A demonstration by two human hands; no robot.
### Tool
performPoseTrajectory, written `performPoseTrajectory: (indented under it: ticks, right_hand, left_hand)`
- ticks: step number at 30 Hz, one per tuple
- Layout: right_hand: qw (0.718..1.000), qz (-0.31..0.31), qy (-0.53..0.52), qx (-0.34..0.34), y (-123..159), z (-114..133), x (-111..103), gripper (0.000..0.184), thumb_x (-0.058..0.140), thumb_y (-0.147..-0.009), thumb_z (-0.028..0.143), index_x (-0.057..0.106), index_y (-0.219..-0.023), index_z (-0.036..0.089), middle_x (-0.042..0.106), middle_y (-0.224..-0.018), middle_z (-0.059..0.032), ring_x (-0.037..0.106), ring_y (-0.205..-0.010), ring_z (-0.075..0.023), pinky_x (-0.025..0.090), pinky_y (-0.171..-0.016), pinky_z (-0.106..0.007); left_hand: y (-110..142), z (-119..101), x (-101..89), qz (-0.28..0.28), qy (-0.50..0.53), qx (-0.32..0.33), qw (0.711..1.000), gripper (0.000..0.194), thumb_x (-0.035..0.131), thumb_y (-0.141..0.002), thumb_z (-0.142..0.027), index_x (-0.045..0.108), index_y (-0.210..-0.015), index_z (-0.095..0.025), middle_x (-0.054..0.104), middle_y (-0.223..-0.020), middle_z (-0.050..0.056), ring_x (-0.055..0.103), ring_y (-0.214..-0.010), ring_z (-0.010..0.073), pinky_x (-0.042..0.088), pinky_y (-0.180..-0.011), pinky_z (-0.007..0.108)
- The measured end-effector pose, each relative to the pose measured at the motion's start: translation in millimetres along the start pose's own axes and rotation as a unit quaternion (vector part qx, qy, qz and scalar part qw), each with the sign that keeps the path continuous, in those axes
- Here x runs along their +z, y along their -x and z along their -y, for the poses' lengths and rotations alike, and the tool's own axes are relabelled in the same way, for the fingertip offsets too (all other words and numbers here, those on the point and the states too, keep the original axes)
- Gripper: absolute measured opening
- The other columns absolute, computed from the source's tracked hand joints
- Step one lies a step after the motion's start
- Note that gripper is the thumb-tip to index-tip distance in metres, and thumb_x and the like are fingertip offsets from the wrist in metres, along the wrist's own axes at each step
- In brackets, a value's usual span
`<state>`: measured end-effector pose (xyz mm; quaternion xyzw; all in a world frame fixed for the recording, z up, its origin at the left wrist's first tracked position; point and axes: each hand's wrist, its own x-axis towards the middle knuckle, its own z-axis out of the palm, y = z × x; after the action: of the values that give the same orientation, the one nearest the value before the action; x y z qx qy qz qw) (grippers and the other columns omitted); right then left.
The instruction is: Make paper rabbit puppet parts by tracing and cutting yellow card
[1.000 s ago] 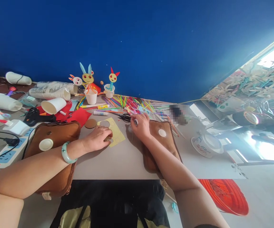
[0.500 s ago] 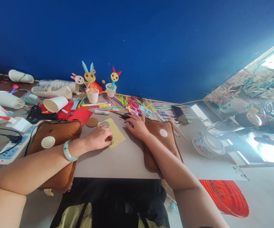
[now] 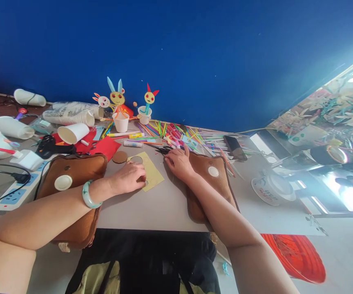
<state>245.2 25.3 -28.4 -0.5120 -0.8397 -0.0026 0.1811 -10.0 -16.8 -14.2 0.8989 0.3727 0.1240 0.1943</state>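
My left hand (image 3: 129, 176), with a jade-coloured bangle (image 3: 90, 195) on its wrist, rests on the left part of a yellow paper sheet (image 3: 155, 179). Its fingers are curled together, and whatever they may hold is hidden. A round hole shows in the sheet above the knuckles, beside drawn circles. Just behind lies a round brown disc (image 3: 120, 157). My right hand (image 3: 178, 162) lies low over the table with fingers loosely stretched out, close to black-handled scissors (image 3: 163, 150). Whether its fingertips touch the scissors cannot be told.
Two brown cushions (image 3: 72, 212) (image 3: 201, 192) lie under my forearms. Coloured sticks (image 3: 195, 136) are spread along the back, near a phone (image 3: 235, 148). Paper cups (image 3: 73, 133), a glue gun (image 3: 50, 147) and a power strip (image 3: 17, 192) crowd the left. Paper figures (image 3: 117, 98) stand in cups.
My right hand has let go of the scissors, and its fingers have spread out beside them. My left hand stays on the yellow sheet, its fingers curled in. The view has shifted slightly.
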Motion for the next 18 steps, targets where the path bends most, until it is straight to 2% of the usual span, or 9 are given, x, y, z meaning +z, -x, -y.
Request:
performPoseTrajectory:
  ticks: [4,8,10,13,18]
  right_hand:
    - [1.0,-0.023,-0.012,0.017,-1,-1,2,0.023,0.051,-0.091,0.019,0.074,-0.094,0.021,0.073,-0.098,-0.0082,0.062,-0.103,-0.0273,0.023,-0.119,-0.054]
    - [0.998,-0.057,-0.021,0.028,-4,-4,4,0.03,0.05,-0.088,0.016,0.071,-0.11,0.02,0.072,-0.098,-0.0094,0.062,-0.101,-0.0286,0.029,-0.117,-0.051]
    - [0.997,-0.067,-0.022,0.032,-4,-6,3,0.03,0.05,-0.09,0.018,0.07,-0.111,0.019,0.072,-0.098,-0.0102,0.062,-0.101,-0.0291,0.032,-0.114,-0.05]
    - [0.994,-0.094,-0.041,0.038,-3,-7,0,0.022,0.05,-0.093,0.024,0.071,-0.1,0.02,0.07,-0.096,-0.0114,0.061,-0.1,-0.0297,0.04,-0.106,-0.048]
    - [0.971,-0.195,-0.112,0.077,1,-3,-7,0.021,0.044,-0.098,0.032,0.063,-0.1,0.022,0.067,-0.1,-0.0124,0.061,-0.101,-0.0288,0.05,-0.092,-0.045]
  left_hand:
    - [0,5,2.4,-0.037,0.008,-0.03,0.999,0.015,0.055,-0.083,-0.01,0.066,-0.085,-0.019,0.065,-0.096,0.006,0.062,-0.089,0.0221,0.046,-0.082,0.035]
    - [-1,9,1.0,-0.072,-0.002,-0.068,0.995,0.028,0.05,-0.082,-0.004,0.063,-0.101,-0.019,0.064,-0.111,0.009,0.063,-0.105,0.0248,0.047,-0.089,0.037]
    - [-1,8,-1.8,-0.057,-0.038,-0.101,0.993,0.027,0.053,-0.082,-0.008,0.062,-0.105,-0.019,0.064,-0.115,0.01,0.063,-0.108,0.028,0.047,-0.091,0.041]
    - [-1,4,-5.6,-0.035,-0.09,-0.132,0.987,0.024,0.059,-0.084,-0.02,0.062,-0.107,-0.018,0.065,-0.116,0.013,0.063,-0.109,0.0325,0.044,-0.094,0.046]
    - [0,2,-6.0,-0.024,-0.116,-0.129,0.984,0.026,0.063,-0.085,-0.031,0.063,-0.107,-0.018,0.066,-0.116,0.015,0.06,-0.112,0.0362,0.041,-0.096,0.05]
